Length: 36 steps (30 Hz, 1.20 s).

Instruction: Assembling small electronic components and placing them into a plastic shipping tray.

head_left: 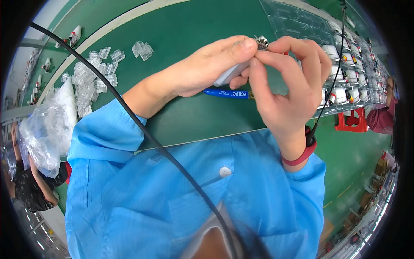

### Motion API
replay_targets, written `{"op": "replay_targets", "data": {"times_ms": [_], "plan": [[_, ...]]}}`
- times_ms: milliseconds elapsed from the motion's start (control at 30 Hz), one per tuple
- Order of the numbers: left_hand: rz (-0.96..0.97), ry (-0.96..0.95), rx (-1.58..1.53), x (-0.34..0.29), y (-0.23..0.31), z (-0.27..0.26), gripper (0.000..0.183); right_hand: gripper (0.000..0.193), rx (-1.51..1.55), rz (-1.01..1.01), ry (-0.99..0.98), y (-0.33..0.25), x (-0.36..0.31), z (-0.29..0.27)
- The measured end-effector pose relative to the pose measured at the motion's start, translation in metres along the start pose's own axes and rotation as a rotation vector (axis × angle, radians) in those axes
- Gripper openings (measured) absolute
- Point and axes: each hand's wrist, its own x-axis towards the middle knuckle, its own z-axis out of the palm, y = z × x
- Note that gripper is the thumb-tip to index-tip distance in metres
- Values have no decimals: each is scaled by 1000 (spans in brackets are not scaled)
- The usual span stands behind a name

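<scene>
Over the far middle of the green work mat, my left hand point(215, 60) is closed around a pale grey-white plastic housing point(227, 76). At its far end sits a small silvery metal part point(261, 42), beside the left thumb tip. My right hand point(289, 77) pinches at that metal part with thumb and fingertips; the fingers partly hide the contact. A blue handle point(226, 93) of a tool lies on the mat below the hands, its right end hidden behind my right hand.
Clear plastic pieces point(86, 80) lie heaped at the left, near a clear plastic bag point(49, 125). At the right, a clear tray point(340, 56) holds rows of white assemblies. A black cable point(151, 138) crosses the view. Other people sit at both sides; a red stool point(351, 121) stands right.
</scene>
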Motion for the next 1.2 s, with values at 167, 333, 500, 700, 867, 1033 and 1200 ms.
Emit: {"op": "replay_targets", "data": {"times_ms": [167, 333, 500, 700, 867, 1033, 1200], "plan": [[-46, -83, -124, -2, -2, 0, 69, 11, 460, 261, -176, 7, -3, -6], [-82, -122, 41, -2, 0, 2, 74, 10, 638, 352, -362, 13, -7, -17], [77, -77, 177, -3, 0, 0, 56, 11, 340, 186, -268, 9, 6, -26], [89, 74, 339, -1, -3, 0, 57, 18, 18, -178, -235, 8, 15, -26], [34, 25, 292, 0, -2, 2, 52, 17, -98, -197, -340, 7, 16, -22], [44, -18, 284, 0, -3, -3, 47, 16, 58, -209, -423, 13, 29, -23], [44, -31, 340, -1, -4, -4, 42, 15, 184, -187, -468, 20, 29, -19]]}}
